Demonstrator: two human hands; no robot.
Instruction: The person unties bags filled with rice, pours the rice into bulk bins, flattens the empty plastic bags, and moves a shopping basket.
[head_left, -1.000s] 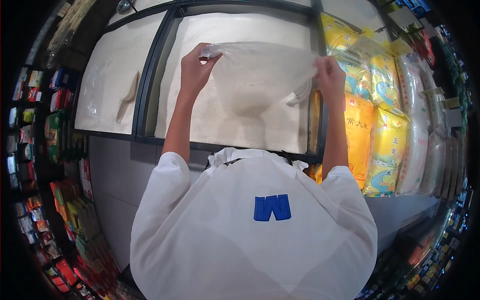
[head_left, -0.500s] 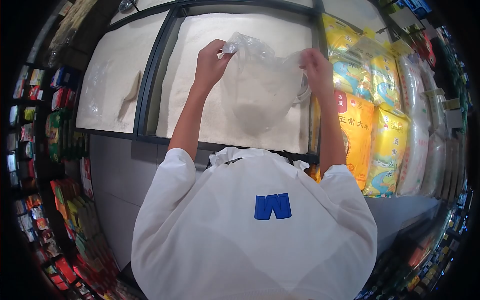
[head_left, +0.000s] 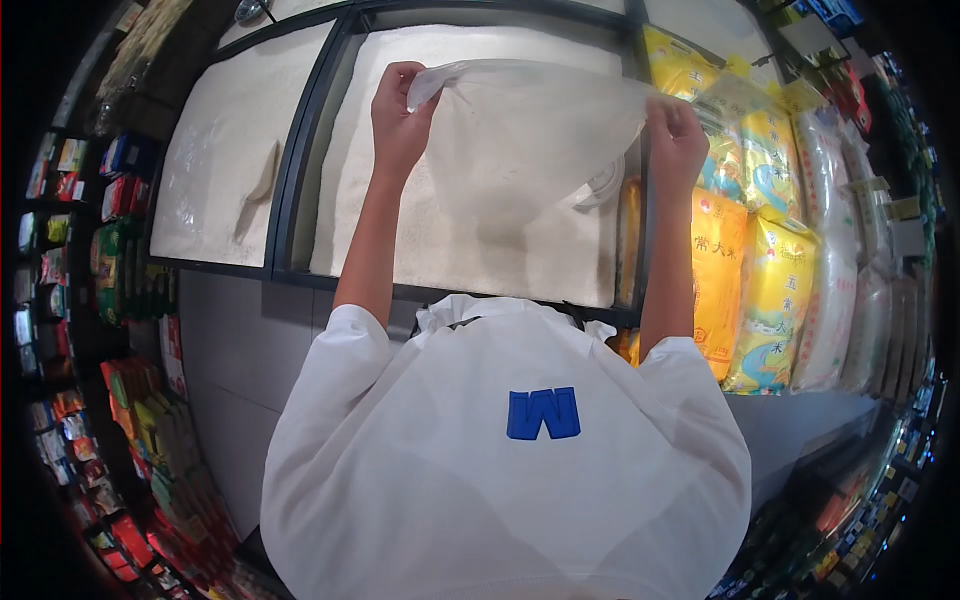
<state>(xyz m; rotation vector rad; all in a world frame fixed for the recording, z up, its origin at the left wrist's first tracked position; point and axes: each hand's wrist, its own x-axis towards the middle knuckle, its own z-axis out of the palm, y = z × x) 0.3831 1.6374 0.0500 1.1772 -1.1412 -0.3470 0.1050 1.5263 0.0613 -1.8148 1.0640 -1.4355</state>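
A clear plastic bag [head_left: 540, 125] is stretched wide between my two hands over a bin of white grain [head_left: 375, 150]. My left hand [head_left: 403, 115] pinches the bag's upper left corner, fingers closed. At the upper right corner, my right hand [head_left: 676, 140] is closed on the bag too. Through and beside the bag's lower right side shows a whitish round object with a rim or handle [head_left: 600, 187], resting on the grain; the bag partly covers it.
To the left, a second grain bin [head_left: 225, 130] holds a scoop [head_left: 262, 175]. Yellow and orange rice packs [head_left: 775, 300] stand at the right, beside clear-wrapped packs [head_left: 825, 330]. Dark bin frames [head_left: 290, 190] divide the bins. Shelves of small packets [head_left: 125, 200] line the left.
Half a second ago the bag hung slack with my hands nearer each other. Now my hands have moved apart and the bag's opening edge is pulled taut.
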